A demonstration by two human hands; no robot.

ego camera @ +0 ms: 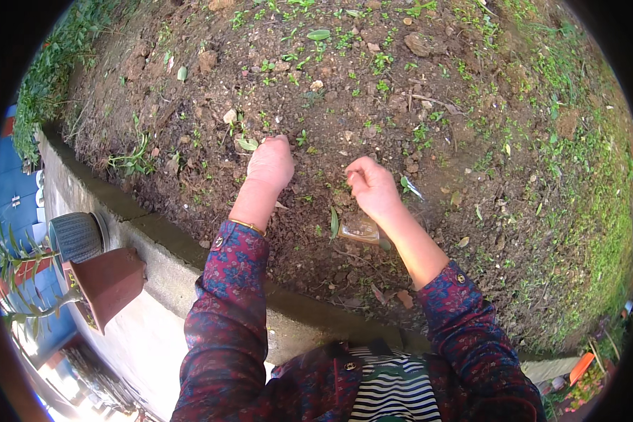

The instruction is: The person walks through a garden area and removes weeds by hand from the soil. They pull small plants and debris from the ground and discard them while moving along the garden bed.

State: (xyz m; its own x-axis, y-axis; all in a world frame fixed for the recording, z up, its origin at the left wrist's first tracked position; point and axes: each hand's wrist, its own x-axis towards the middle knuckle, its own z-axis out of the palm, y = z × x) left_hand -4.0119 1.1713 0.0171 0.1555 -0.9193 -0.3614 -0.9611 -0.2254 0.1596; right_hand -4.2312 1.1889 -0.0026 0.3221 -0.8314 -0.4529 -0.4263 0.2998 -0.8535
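Note:
My left hand point(270, 164) is down at the soil, back of the hand up, so its fingertips and anything in them are hidden. A green leaf point(248, 144) lies right beside its knuckles. To the right, my right hand point(373, 189) is just over the bed with its fingers curled and the thumb close to the index finger. Whether something tiny sits between them cannot be made out. Below that hand, a small flat brownish packet point(360, 231) with a shiny face lies on the soil point(316, 264), next to a long green leaf point(334, 222).
A concrete wall edge point(174, 237) borders the bed in front of me. On the left stand a grey ribbed pot point(78, 236) and a reddish-brown planter point(108, 285). Small seedlings point(382, 62), stones point(418, 45) and a white strip point(413, 188) dot the soil. Moss point(606, 211) grows at right.

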